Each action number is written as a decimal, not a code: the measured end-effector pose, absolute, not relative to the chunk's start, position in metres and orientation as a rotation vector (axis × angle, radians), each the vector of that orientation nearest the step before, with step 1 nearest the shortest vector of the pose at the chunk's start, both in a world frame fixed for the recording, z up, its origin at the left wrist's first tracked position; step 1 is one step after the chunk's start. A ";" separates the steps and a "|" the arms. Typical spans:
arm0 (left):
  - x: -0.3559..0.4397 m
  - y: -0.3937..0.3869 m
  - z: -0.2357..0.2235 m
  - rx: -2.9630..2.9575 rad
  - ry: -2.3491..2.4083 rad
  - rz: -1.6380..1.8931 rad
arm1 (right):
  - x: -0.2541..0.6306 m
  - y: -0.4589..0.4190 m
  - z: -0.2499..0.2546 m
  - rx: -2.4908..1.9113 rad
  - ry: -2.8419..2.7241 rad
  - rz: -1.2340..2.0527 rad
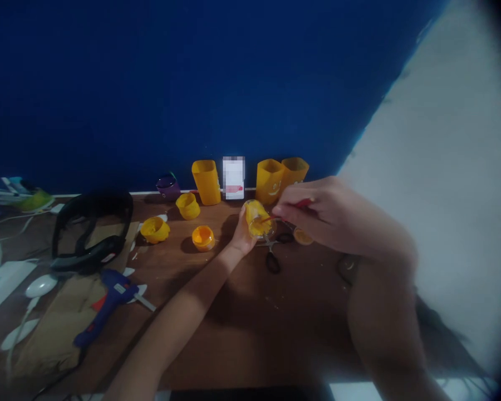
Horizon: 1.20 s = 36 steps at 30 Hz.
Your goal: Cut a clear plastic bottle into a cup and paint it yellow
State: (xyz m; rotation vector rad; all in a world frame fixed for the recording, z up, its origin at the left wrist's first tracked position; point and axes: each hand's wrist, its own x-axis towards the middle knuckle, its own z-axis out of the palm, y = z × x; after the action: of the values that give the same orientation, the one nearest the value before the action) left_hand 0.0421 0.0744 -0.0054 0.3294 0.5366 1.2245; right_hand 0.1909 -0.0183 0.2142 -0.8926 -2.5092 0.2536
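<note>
My left hand is wrapped round a small clear plastic cup-like piece, partly coated in yellow paint, its open end tilted towards me. In my closed right hand is a thin red paintbrush, its tip reaching into the yellow piece. Scissors with dark handles lie on the table just below the piece. An open jar of orange-yellow paint stands left of my left hand. Partly behind my right hand lies a round orange lid.
Two yellow-painted cups stand on the brown table. Tall yellow holders and a lit phone line the blue wall. At left are a blue glue gun, cardboard, a black headset and cables.
</note>
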 end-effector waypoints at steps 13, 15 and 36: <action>0.044 0.071 0.001 0.361 0.547 1.249 | 0.197 -0.019 0.216 -0.928 -2.566 0.278; 0.044 0.071 0.001 0.371 0.546 1.238 | 0.200 -0.025 0.220 -0.896 -2.538 0.299; 0.039 0.067 -0.002 0.365 0.537 1.289 | 0.201 -0.032 0.223 -0.950 -2.505 0.251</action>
State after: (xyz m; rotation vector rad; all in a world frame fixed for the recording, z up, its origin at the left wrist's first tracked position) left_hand 0.0391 0.0665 -0.0021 0.3652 0.5374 1.2895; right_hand 0.2008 -0.0316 0.2235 -0.9502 -2.5049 0.2510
